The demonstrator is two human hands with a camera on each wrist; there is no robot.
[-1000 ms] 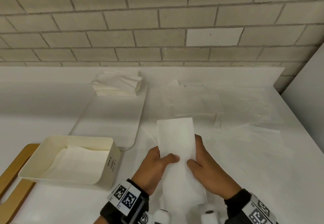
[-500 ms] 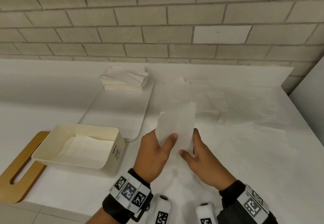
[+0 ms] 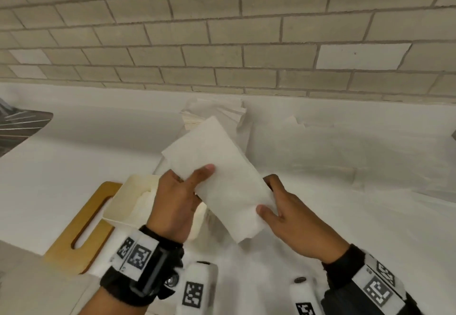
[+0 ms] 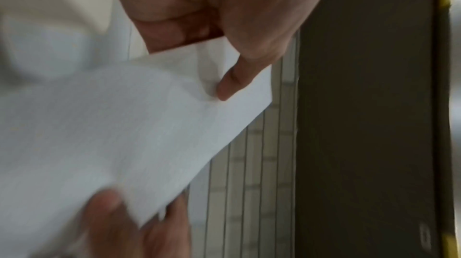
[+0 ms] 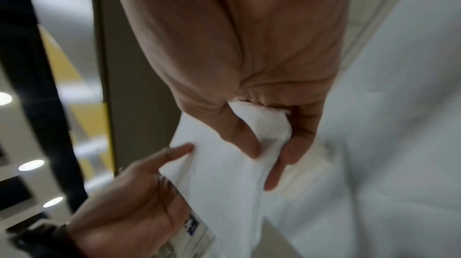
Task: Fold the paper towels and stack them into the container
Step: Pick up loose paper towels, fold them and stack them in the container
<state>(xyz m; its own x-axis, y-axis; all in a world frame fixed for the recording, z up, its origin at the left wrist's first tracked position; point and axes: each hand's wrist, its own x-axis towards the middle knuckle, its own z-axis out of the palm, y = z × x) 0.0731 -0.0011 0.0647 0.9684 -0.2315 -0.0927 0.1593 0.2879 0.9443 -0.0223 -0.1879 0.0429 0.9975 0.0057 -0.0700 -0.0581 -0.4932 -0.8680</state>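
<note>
A folded white paper towel [image 3: 219, 179] is held in the air, tilted, above the counter between both hands. My left hand [image 3: 180, 191] pinches its left edge with the thumb on top. My right hand [image 3: 278, 208] pinches its lower right end; in the right wrist view the paper towel [image 5: 269, 128] bunches between thumb and fingers. The left wrist view shows the towel [image 4: 112, 134] under my thumb. The cream container [image 3: 133, 191] sits below and left of my left hand, partly hidden by it, with folded towel inside.
A wooden board [image 3: 84, 228] lies under the container at the counter's front left. A pile of paper towels [image 3: 217, 109] sits on a white tray by the brick wall. Flat unfolded sheets [image 3: 333, 156] cover the counter to the right.
The towel was pressed flat on the counter a second ago; both hands have lifted it and swung it left toward the container. The head view has shifted left as well.
</note>
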